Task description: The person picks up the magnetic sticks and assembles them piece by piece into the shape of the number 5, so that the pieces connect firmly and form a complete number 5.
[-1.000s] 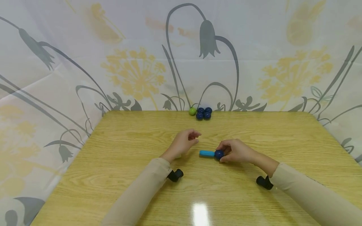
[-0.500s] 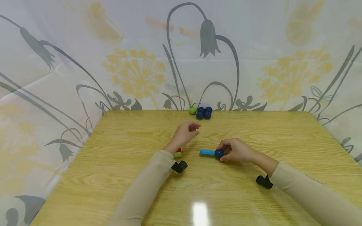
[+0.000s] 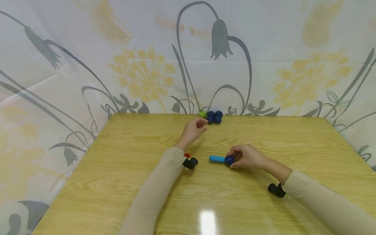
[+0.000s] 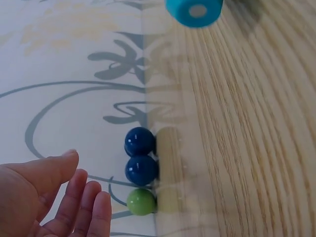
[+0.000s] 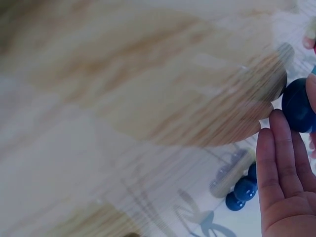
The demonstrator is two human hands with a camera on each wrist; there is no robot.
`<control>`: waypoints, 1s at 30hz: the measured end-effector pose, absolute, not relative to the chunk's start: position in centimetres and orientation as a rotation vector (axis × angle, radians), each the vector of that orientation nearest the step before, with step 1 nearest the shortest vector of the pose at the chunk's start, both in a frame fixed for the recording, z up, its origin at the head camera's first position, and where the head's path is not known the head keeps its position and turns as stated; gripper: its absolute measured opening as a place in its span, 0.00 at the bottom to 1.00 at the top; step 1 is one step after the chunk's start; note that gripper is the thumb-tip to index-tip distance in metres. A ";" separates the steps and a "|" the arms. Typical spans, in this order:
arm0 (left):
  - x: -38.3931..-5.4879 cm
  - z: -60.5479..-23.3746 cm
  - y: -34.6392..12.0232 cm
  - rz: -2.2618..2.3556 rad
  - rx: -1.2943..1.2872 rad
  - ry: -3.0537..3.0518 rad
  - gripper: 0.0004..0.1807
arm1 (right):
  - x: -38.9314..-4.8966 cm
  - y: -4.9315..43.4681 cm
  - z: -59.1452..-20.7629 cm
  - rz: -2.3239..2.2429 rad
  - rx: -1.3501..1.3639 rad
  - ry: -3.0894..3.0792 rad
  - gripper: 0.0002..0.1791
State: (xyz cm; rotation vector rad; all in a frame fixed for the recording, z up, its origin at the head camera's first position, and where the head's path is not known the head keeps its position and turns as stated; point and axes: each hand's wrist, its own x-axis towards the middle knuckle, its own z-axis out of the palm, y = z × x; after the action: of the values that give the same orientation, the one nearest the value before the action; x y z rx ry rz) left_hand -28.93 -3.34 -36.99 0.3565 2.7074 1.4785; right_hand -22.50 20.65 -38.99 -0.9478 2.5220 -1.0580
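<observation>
In the head view my right hand pinches a dark blue ball between thumb and fingers. A light blue stick touches the ball's left side and points left, low over the table. The right wrist view shows the same ball at its right edge, against the fingertips. My left hand reaches over the table's far half, fingers loosely bent and holding nothing. Closest to it are a green ball and several dark blue balls grouped at the back edge. One end of the stick shows in the left wrist view.
A small red piece peeks out beside the left sleeve, mostly hidden. The wooden table ends at a patterned cloth behind the balls. Black wrist cameras hang under both forearms.
My left hand has moved forward, towards the balls at the back. Its forearm now covers the yellow-green piece and part of the red one. The right hand keeps its place.
</observation>
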 end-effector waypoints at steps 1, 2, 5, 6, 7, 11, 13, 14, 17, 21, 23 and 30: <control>-29.2 -37.0 -3.2 1.481 0.354 2.706 0.12 | -22.5 20.7 -39.0 -1.058 -0.947 2.525 0.14; -29.4 -37.0 -3.1 1.483 0.352 2.705 0.12 | -22.5 20.8 -38.9 -1.057 -0.945 2.527 0.14; -29.9 -37.0 -2.7 1.490 0.346 2.700 0.13 | -22.6 20.9 -38.9 -1.057 -0.933 2.528 0.14; -30.1 -37.0 -2.6 1.490 0.341 2.701 0.14 | -22.6 20.9 -38.9 -1.054 -0.928 2.531 0.14; -30.3 -37.0 -2.5 1.495 0.340 2.699 0.14 | -22.6 20.9 -38.9 -1.052 -0.925 2.533 0.14; -31.3 -37.4 -2.2 1.540 0.315 2.699 0.15 | -22.6 20.8 -38.8 -1.045 -0.919 2.537 0.14; -31.8 -37.6 -2.1 1.564 0.297 2.713 0.15 | -22.6 20.7 -38.8 -1.049 -0.926 2.530 0.14; -32.1 -37.7 -2.1 1.578 0.285 2.719 0.15 | -22.7 20.6 -38.7 -1.050 -0.930 2.526 0.14; -32.7 -37.9 -2.1 1.602 0.266 2.736 0.15 | -22.8 20.4 -38.6 -1.063 -0.936 2.515 0.14; -33.3 -38.0 -1.8 1.618 0.255 2.721 0.15 | -22.8 20.3 -38.6 -1.074 -0.910 2.504 0.14; -33.5 -38.1 -1.5 1.612 0.252 2.716 0.15 | -22.8 20.3 -38.6 -1.080 -0.895 2.501 0.14; -34.6 -38.6 -0.8 1.560 0.247 2.722 0.16 | -22.5 20.5 -38.9 -1.115 -0.907 2.480 0.14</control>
State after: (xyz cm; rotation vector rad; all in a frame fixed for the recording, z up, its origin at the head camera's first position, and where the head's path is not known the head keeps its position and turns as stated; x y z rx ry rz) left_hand -34.57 -0.83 -38.56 0.2474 2.7221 1.5602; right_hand -22.52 20.49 -38.88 -0.9071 2.4799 -1.1152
